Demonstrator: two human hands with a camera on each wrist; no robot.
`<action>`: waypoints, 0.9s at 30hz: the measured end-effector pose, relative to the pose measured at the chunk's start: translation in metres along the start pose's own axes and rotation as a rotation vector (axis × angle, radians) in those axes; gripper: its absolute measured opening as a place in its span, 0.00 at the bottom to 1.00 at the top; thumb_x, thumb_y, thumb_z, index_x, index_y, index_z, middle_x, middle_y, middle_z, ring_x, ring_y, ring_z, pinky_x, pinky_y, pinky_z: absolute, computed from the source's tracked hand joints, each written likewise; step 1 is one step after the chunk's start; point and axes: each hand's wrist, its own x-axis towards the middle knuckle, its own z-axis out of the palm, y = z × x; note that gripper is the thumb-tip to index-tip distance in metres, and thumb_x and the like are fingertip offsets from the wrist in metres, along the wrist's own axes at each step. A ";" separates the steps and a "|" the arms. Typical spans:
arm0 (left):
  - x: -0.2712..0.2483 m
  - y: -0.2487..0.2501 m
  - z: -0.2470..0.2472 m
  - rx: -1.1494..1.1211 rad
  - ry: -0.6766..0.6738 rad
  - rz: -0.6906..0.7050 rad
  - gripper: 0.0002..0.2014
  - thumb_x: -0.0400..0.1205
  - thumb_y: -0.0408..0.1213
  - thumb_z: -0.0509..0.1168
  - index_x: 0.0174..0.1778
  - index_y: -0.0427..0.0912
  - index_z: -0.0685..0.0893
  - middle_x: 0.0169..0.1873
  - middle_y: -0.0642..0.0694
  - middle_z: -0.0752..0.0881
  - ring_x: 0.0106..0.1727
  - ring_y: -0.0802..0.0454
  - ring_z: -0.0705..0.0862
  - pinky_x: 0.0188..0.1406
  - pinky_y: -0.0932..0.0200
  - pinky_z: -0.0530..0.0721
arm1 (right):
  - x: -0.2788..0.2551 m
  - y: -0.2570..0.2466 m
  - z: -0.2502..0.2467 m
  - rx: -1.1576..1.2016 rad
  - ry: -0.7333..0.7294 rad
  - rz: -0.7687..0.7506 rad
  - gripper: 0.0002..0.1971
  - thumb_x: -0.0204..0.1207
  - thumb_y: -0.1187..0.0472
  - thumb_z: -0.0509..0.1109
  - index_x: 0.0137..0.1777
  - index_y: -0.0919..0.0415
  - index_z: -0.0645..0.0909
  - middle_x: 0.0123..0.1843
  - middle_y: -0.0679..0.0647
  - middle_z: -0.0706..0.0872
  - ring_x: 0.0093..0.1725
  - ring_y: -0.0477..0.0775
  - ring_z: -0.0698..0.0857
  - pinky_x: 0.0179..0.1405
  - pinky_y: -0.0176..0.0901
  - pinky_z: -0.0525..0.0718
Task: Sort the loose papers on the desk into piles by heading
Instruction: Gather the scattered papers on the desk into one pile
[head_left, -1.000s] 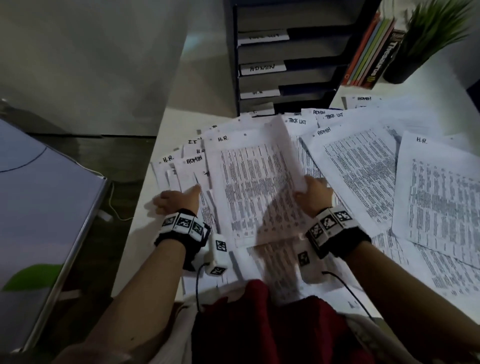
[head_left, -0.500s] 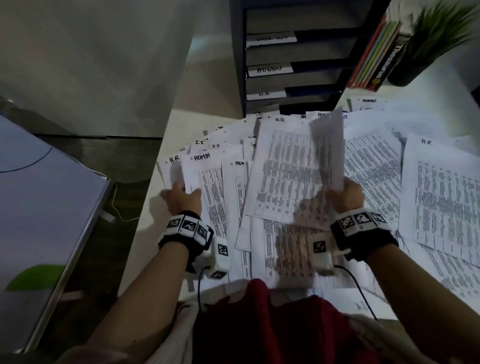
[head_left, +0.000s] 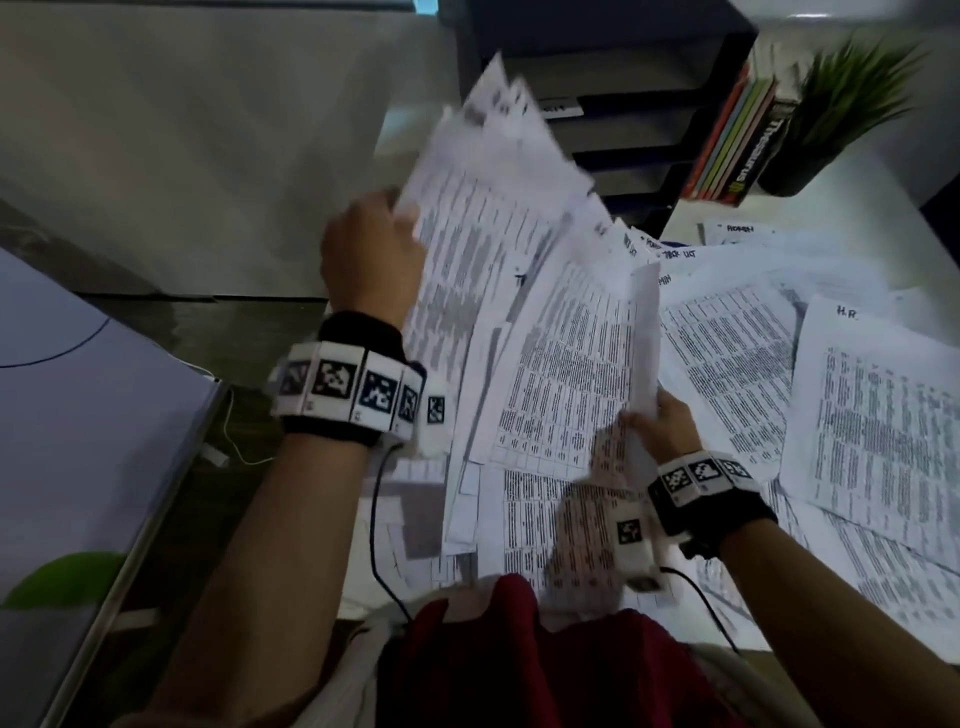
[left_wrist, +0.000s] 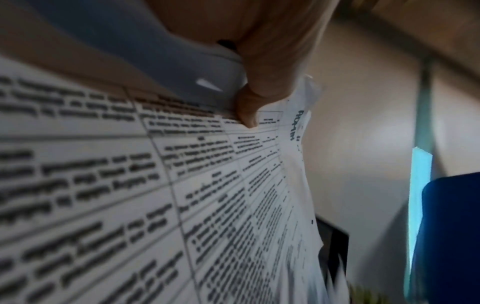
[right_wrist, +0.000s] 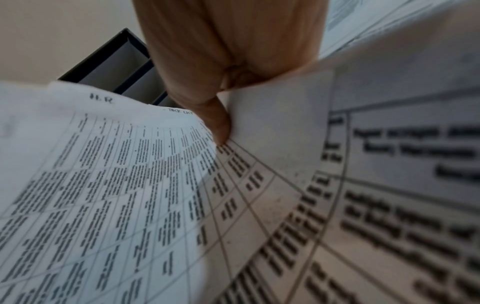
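While your left hand (head_left: 371, 254) pinches a fanned bunch of sheets (head_left: 483, 208) raised above the table (head_left: 852, 218), your right hand (head_left: 662, 423) pinches the lower edge of a printed sheet (head_left: 566, 364). Tighten each grip before reading headings, and keep the lifted sheets over the loose papers (head_left: 878, 415) spread across the table.

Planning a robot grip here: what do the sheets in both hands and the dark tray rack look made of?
Sheets in the left hand and right hand: thin matte printed paper, bending freely. Tray rack: dark, smooth and rigid, probably plastic or coated metal.
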 end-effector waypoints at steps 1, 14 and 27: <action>0.006 0.011 -0.014 0.032 0.068 0.058 0.15 0.84 0.39 0.57 0.61 0.37 0.82 0.59 0.34 0.84 0.61 0.36 0.79 0.57 0.50 0.71 | 0.001 0.002 0.001 0.004 0.004 -0.006 0.17 0.75 0.67 0.69 0.60 0.76 0.75 0.55 0.72 0.84 0.51 0.66 0.84 0.49 0.52 0.81; 0.039 -0.006 0.012 -0.327 0.054 -0.103 0.19 0.82 0.39 0.61 0.64 0.28 0.78 0.64 0.33 0.81 0.66 0.43 0.79 0.59 0.59 0.72 | 0.014 0.021 0.001 0.206 -0.072 0.048 0.15 0.78 0.66 0.62 0.62 0.71 0.77 0.54 0.63 0.86 0.54 0.62 0.84 0.57 0.59 0.82; -0.055 -0.089 0.128 -0.414 -0.595 -0.613 0.35 0.77 0.48 0.69 0.73 0.29 0.67 0.70 0.37 0.74 0.71 0.40 0.74 0.66 0.54 0.72 | -0.025 -0.016 -0.006 0.093 -0.147 -0.255 0.26 0.69 0.71 0.63 0.70 0.70 0.71 0.60 0.63 0.81 0.62 0.58 0.79 0.60 0.51 0.78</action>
